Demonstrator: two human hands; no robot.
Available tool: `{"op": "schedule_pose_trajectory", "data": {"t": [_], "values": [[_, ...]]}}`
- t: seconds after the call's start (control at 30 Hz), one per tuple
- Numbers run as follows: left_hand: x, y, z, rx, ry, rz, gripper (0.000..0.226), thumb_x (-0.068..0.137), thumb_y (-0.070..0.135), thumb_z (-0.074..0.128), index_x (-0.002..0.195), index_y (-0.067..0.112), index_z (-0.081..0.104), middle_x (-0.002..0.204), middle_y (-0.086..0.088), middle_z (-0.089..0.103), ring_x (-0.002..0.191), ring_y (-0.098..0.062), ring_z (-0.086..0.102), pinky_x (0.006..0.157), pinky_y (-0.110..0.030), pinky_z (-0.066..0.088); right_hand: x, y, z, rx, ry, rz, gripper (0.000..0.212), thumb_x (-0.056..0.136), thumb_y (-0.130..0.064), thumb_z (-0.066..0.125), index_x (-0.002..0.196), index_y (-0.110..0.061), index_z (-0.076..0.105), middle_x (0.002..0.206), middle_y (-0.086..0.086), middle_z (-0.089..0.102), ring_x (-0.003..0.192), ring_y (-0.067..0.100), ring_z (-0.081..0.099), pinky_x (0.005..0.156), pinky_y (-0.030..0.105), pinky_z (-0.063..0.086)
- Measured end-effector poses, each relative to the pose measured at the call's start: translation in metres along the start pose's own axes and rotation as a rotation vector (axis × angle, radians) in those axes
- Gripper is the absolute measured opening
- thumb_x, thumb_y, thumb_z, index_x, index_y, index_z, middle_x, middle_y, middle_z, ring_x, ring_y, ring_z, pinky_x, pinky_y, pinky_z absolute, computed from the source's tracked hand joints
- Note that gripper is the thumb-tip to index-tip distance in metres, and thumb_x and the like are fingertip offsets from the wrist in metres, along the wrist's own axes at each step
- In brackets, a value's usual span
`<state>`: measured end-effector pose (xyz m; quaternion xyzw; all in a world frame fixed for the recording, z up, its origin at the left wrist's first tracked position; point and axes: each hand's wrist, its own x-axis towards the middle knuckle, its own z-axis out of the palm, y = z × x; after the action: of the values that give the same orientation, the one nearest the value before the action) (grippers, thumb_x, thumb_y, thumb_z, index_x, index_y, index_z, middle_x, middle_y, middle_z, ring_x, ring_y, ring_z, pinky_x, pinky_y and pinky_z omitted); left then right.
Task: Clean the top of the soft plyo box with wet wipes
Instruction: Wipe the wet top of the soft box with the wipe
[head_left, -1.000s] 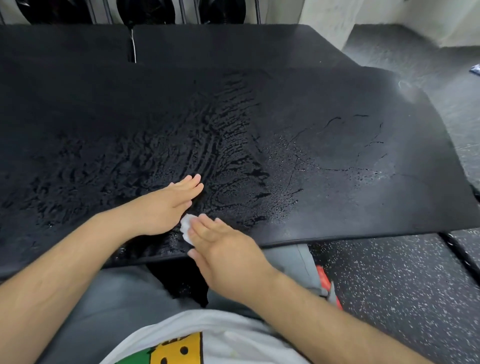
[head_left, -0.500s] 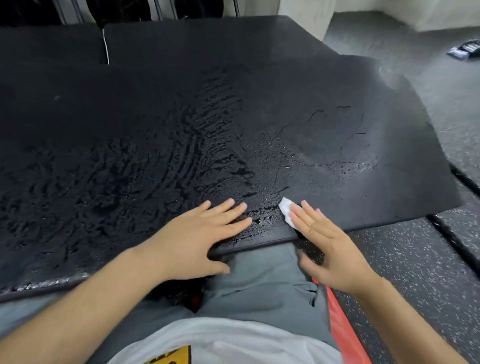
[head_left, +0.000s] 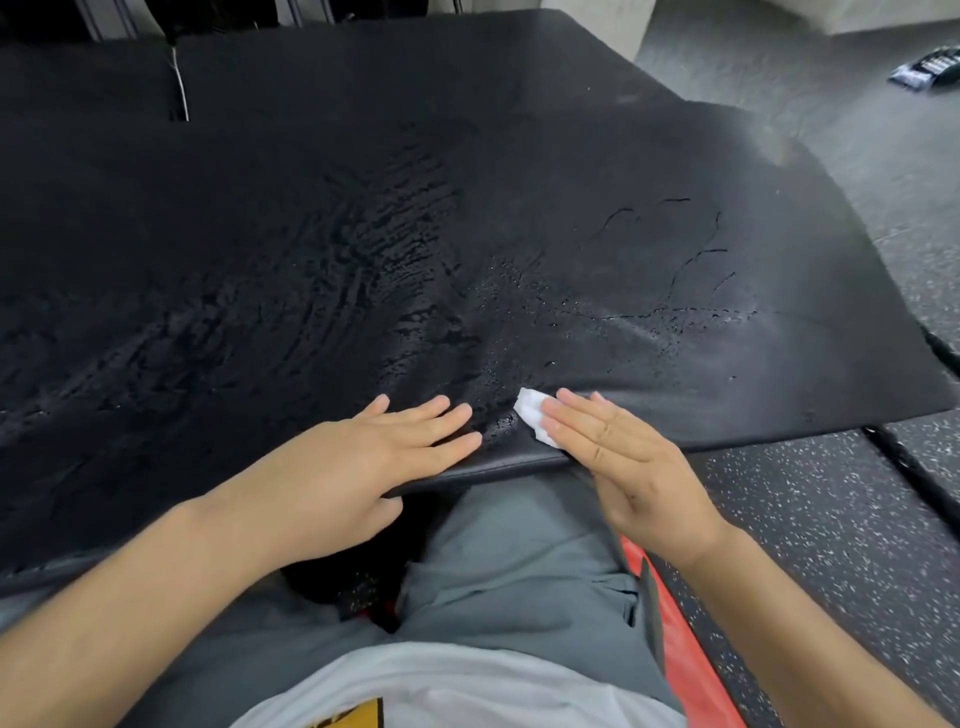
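The black top of the soft plyo box (head_left: 675, 171) fills most of the head view, streaked wet over its left and middle parts and cracked toward the right. My right hand (head_left: 634, 462) lies flat at the near edge, its straight fingers pressing a small white wet wipe (head_left: 532, 418) onto the box. Just left of it, my left hand (head_left: 363, 462) rests flat on the near edge with fingers spread, holding nothing.
Speckled rubber floor (head_left: 831, 545) lies to the right of the box. A dark wipes packet (head_left: 930, 67) sits on the floor at the far right. A second black pad (head_left: 78, 78) adjoins at the back left. My grey-trousered legs are below the near edge.
My right hand has slid the wipe to the right along the near edge. My left hand has shifted right and settled flat on the edge, fingers spread.
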<state>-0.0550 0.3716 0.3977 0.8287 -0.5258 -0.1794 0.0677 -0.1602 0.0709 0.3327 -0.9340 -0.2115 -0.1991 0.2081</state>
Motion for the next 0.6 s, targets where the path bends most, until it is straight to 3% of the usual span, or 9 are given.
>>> {"op": "schedule_pose_trajectory", "data": {"t": [0.13,0.37,0.6], "values": [[-0.007,-0.014,-0.003,-0.024,0.07,0.002,0.091,0.088,-0.002,0.053,0.152,0.046,0.01,0.16,0.031,-0.001,0.144,0.013,-0.012,0.121,-0.028,-0.002,0.017,-0.001,0.01,0.004,0.047,-0.022,0.065,0.079,0.027,0.041,0.134,-0.001,0.06,0.145,0.01,0.056,0.14,0.027,0.048,0.115,0.051,0.038],[-0.015,-0.06,-0.024,-0.115,0.25,-0.09,0.09,0.084,-0.012,0.058,0.148,0.046,0.032,0.153,0.039,0.02,0.143,0.015,0.014,0.121,-0.016,0.004,0.081,-0.002,0.03,-0.015,0.126,-0.065,0.06,0.083,0.023,0.036,0.132,0.001,0.062,0.141,0.011,0.059,0.132,0.029,0.055,0.113,0.051,0.04],[-0.032,-0.115,-0.032,-0.115,0.391,-0.114,0.089,0.078,-0.02,0.061,0.145,0.038,0.046,0.15,0.033,0.037,0.141,0.005,0.033,0.12,-0.028,0.02,0.15,-0.013,0.048,-0.032,0.056,-0.147,0.058,0.083,0.017,0.038,0.132,-0.001,0.063,0.138,0.008,0.062,0.124,0.027,0.059,0.117,0.038,0.036]]}}
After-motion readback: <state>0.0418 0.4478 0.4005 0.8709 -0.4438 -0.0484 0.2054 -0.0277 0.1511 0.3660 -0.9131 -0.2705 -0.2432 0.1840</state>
